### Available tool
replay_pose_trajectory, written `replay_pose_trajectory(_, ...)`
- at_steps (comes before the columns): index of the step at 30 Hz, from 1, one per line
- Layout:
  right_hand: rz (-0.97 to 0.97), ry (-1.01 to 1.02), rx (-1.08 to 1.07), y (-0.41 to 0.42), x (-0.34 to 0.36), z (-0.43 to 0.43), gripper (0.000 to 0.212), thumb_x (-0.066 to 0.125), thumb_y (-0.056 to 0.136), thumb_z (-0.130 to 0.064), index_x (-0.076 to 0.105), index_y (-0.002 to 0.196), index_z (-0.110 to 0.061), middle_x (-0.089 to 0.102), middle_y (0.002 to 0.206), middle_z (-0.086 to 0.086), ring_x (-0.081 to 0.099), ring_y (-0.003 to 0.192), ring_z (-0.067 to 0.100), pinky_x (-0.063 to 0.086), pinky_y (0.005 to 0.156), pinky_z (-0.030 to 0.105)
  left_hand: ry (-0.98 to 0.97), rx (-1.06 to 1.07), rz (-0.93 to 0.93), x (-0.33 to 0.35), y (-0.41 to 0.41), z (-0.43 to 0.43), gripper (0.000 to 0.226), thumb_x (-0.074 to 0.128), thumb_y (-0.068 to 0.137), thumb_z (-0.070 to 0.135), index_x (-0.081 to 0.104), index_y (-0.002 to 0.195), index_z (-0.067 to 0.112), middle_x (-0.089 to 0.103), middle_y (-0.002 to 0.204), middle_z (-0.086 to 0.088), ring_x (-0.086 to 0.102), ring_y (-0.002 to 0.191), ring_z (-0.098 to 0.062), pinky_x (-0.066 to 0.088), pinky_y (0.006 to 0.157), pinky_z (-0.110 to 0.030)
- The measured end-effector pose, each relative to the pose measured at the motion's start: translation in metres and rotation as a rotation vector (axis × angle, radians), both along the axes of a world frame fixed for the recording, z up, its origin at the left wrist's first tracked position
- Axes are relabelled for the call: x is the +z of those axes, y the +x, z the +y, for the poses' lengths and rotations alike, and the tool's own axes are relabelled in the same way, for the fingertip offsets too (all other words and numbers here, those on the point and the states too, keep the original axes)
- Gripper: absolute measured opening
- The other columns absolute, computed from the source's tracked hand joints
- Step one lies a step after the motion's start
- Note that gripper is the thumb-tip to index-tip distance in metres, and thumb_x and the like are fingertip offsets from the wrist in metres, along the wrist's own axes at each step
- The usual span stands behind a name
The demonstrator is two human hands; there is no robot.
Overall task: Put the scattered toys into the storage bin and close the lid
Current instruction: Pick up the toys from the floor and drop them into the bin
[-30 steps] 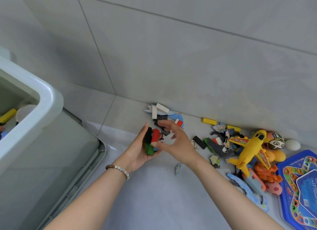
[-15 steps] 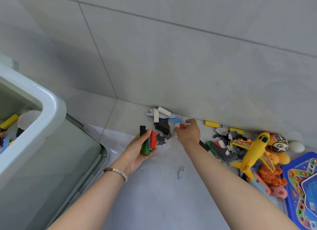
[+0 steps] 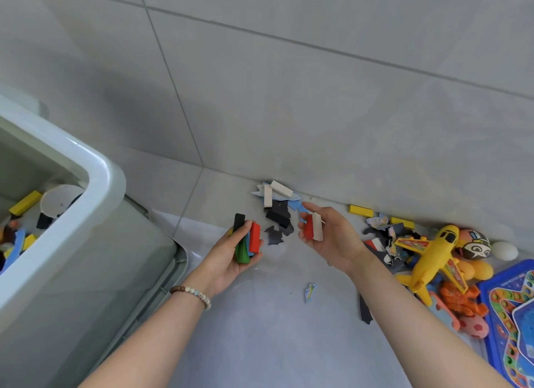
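Storage bin: a pale grey-green plastic storage bin [image 3: 108, 185] stood open-topped on the floor at far left.
Bin contents: a yellow rectangular block [image 3: 24, 203], a white round cup [image 3: 59, 199] and flat blue pieces [image 3: 16, 249] lay inside.
Left hand: the left hand [image 3: 231, 254] gripped a bundle of black, green, blue and red blocks [image 3: 248, 241].
Right hand: the right hand [image 3: 335, 238], palm up, pinched a red block and a pale wooden block [image 3: 313, 227] together.
Scattered toys: pale wooden blocks [image 3: 274, 191], a yellow plastic aeroplane [image 3: 430, 254] and a blue game board [image 3: 514, 315] lay along the wall's foot.
Open room: bare grey floor tile [image 3: 260, 344] lay between the forearms, separating bin and toys.
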State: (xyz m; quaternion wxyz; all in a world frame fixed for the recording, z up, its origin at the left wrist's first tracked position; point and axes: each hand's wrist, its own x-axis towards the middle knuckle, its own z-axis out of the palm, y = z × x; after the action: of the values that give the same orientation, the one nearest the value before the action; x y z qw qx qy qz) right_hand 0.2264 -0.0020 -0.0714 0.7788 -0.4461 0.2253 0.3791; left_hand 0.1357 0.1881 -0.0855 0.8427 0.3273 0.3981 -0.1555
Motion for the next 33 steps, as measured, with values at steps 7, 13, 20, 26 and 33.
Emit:
replay_pose_trajectory(7,-0.362,-0.687,0.217,0.004,-0.019,0.029,0.018,0.078,0.076,-0.022,0.065,0.087,-0.015,0.046,0.056,-0.005,0.034,0.038,0.005,0.029,0.038,0.015,0.01,-0.019,0.001,0.0,0.0,0.003,0.045,0.068,0.078,0.03,0.055,0.118,0.013,0.063,0.109,-0.01,0.064,0.1,-0.021,0.057,0.06,-0.028)
replay_pose_trajectory(13,-0.559,-0.932,0.301,-0.001,-0.04,0.046,0.026,0.08,0.071,-0.021,0.066,0.092,-0.02,0.052,0.075,-0.007,0.049,0.072,0.013,0.037,0.058,0.02,0.003,-0.006,0.01,-0.001,-0.002,0.005,0.038,0.066,0.081,0.029,0.057,0.115,0.013,0.064,0.106,-0.01,0.063,0.099,-0.021,0.057,0.059,-0.028)
replay_pose_trajectory(20,-0.597,-0.831,0.264,-0.007,-0.029,0.046,0.013,0.075,0.078,-0.026,0.067,0.079,-0.016,0.06,0.071,-0.002,0.05,0.058,0.007,0.041,0.056,0.021,0.005,0.01,0.007,0.002,-0.001,0.007,0.032,0.065,0.083,0.028,0.058,0.111,0.014,0.064,0.098,-0.009,0.063,0.095,-0.02,0.057,0.056,-0.027)
replay_pose_trajectory(26,-0.218,-0.093,0.141,-0.021,0.002,0.031,0.019,0.049,0.093,-0.023,0.065,0.093,-0.013,0.066,0.092,0.011,0.033,0.041,0.009,0.025,0.044,0.021,0.003,0.037,-0.009,0.003,-0.001,0.016,0.033,0.066,0.081,0.028,0.058,0.109,0.013,0.064,0.099,-0.009,0.064,0.094,-0.02,0.057,0.056,-0.026)
replay_pose_trajectory(33,-0.247,-0.261,0.17,0.001,0.001,0.039,0.017,0.064,0.087,-0.029,0.055,0.093,-0.016,0.046,0.07,0.0,0.035,0.049,0.01,0.029,0.042,0.019,-0.006,0.042,-0.009,0.005,0.001,0.016,0.033,0.065,0.083,0.027,0.058,0.111,0.012,0.064,0.099,-0.009,0.064,0.093,-0.02,0.057,0.056,-0.027)
